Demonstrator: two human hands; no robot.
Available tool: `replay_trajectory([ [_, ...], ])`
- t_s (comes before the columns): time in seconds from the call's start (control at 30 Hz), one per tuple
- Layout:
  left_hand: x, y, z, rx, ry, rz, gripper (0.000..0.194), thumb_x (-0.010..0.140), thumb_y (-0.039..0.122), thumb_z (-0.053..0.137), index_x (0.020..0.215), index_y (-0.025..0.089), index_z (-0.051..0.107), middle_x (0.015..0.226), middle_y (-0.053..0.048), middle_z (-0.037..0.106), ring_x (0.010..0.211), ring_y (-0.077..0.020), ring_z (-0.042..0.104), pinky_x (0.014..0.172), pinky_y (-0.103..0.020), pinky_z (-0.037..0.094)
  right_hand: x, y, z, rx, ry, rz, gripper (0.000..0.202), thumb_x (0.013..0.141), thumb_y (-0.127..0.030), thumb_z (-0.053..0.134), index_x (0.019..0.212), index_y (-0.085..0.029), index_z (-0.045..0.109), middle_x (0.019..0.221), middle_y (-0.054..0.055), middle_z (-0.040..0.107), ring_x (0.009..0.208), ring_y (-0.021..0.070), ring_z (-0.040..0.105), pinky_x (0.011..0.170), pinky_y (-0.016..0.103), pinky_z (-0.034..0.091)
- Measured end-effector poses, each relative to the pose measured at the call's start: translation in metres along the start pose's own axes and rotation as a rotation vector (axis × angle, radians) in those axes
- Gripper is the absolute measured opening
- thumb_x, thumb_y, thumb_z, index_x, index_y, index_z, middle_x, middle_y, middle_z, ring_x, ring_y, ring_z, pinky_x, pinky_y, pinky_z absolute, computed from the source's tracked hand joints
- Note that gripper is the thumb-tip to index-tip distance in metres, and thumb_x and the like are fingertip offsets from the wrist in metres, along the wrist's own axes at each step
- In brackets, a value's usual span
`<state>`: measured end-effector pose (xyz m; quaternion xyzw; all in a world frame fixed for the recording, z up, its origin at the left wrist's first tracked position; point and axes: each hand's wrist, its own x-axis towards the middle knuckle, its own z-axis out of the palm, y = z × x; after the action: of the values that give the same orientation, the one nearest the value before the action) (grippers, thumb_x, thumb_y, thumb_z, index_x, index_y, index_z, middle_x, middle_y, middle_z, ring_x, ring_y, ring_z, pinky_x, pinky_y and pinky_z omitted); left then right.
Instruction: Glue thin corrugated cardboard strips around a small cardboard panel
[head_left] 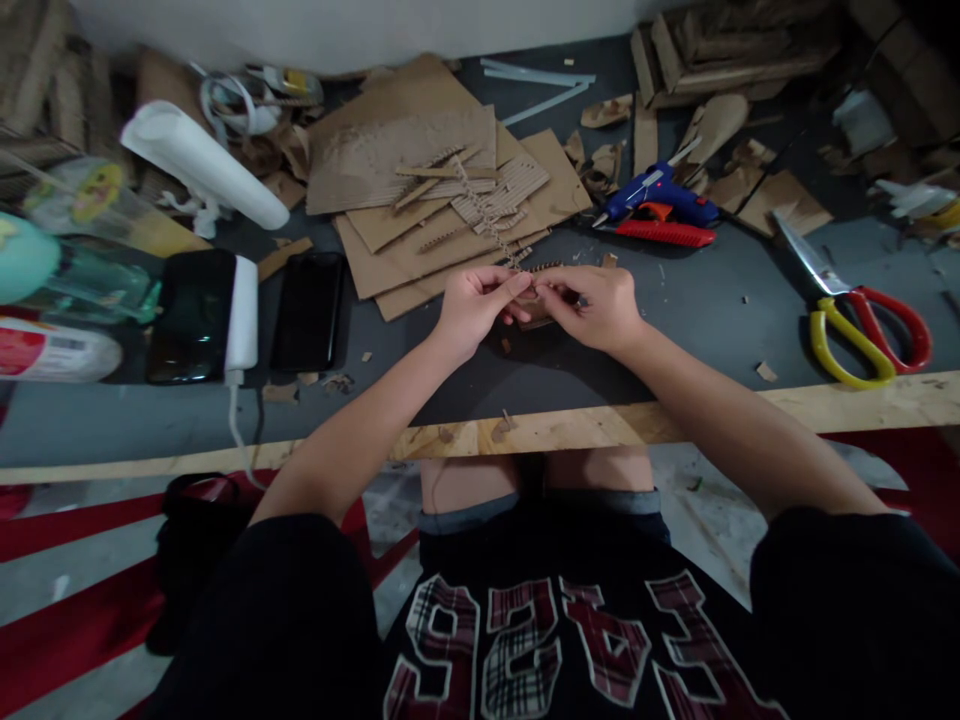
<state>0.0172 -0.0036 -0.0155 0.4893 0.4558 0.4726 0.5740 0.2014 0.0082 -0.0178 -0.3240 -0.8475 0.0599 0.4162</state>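
My left hand (484,305) and my right hand (589,300) meet over the near middle of the table, fingertips pinched close together. Between them is a thin strip of corrugated cardboard (491,222), whose wavy length seems to run from my fingers up over the pile behind; the fingers cover its near end. A small brown cardboard piece (534,318) shows just under my hands, partly hidden. Right behind lies a stack of flat cardboard sheets (405,265) with narrow cut strips on top.
A blue glue gun (652,192) lies right of the stack, beside a red-handled tool (664,233). Scissors (851,310) lie far right. Glue sticks (544,78) are at the back. Left are a black phone (309,312), a white roll (202,160) and bottles. Scraps litter the table.
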Motion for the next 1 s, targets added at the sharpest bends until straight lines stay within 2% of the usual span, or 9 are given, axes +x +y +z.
replay_trajectory([
  [0.23,0.0007,0.0001,0.0,0.02,0.003,-0.018,0.041,0.075,0.051,0.079,0.081,0.011,0.07,0.077,-0.004,0.076,0.052,-0.0072,0.068,0.043,-0.012,0.043,0.0004,-0.0011,0.0002,0.006,0.028,-0.003,0.022,0.093,-0.026,0.053,0.085,-0.016,0.072,0.063,-0.002,0.067,0.054,0.0074,0.058,0.054,0.019,0.041],
  [0.5,0.0012,-0.0016,-0.0008,0.093,0.002,-0.018,0.04,0.08,0.052,0.074,0.085,0.013,0.072,0.084,-0.007,0.078,0.054,-0.0081,0.07,0.043,-0.014,0.043,0.0,-0.001,-0.0004,0.014,-0.025,0.058,0.025,0.093,-0.029,0.05,0.087,-0.018,0.072,0.067,0.0,0.069,0.056,0.0086,0.058,0.056,0.021,0.042],
  [0.73,-0.0003,-0.0003,0.0005,0.09,0.029,-0.003,0.046,0.074,0.057,0.077,0.082,0.012,0.072,0.083,-0.007,0.077,0.052,-0.0075,0.068,0.043,-0.013,0.042,0.0004,-0.0021,-0.0015,0.0,-0.003,0.037,0.026,0.093,-0.03,0.052,0.086,-0.017,0.074,0.065,0.0,0.069,0.056,0.0081,0.059,0.055,0.02,0.042],
  [0.9,-0.0028,0.0012,0.0025,0.064,0.015,0.044,0.05,0.068,0.061,0.08,0.076,0.012,0.071,0.072,-0.004,0.075,0.05,-0.0079,0.067,0.042,-0.013,0.042,-0.0001,-0.0028,-0.0002,-0.017,0.025,0.034,0.023,0.09,-0.027,0.054,0.085,-0.017,0.074,0.062,-0.001,0.067,0.053,0.0077,0.057,0.054,0.02,0.042],
  [1.0,-0.0032,0.0012,0.0029,0.087,0.019,0.034,0.047,0.07,0.06,0.078,0.077,0.013,0.071,0.072,-0.003,0.075,0.05,-0.0075,0.067,0.042,-0.013,0.042,-0.0003,-0.0023,0.0004,-0.029,0.012,0.058,0.026,0.091,-0.03,0.053,0.087,-0.017,0.075,0.064,0.0,0.068,0.055,0.0083,0.058,0.055,0.02,0.042],
])
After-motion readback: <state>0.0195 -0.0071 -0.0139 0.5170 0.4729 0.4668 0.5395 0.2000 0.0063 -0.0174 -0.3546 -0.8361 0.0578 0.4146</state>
